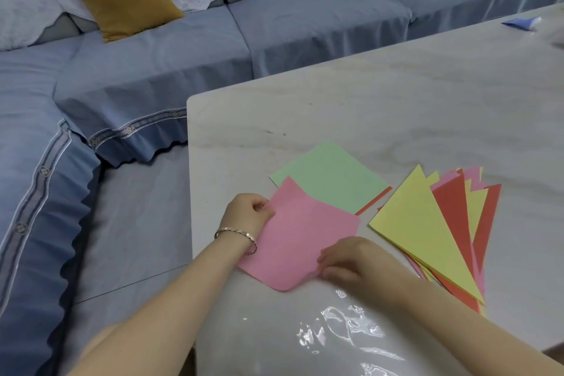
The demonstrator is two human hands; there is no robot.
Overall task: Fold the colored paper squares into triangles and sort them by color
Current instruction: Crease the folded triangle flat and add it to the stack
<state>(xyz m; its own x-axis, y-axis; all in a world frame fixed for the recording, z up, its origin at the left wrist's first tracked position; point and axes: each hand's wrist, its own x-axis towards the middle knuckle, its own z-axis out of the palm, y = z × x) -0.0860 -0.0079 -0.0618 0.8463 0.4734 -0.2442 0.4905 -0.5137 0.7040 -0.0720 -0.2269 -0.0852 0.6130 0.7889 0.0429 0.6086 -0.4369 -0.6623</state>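
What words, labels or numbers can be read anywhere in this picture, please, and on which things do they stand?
None: no text can be read.
The pink paper, the green paper and the stack of folded triangles are plain.
The clear plastic wrapper shows only glare.
The small blue item at the far table edge is too blurred to tell.

Red sheet (374,200) mostly hidden under green sheet (331,180), lower triangles in fanned pile (457,229) largely covered, blue object (520,23) blurred at table's (396,94) far edge
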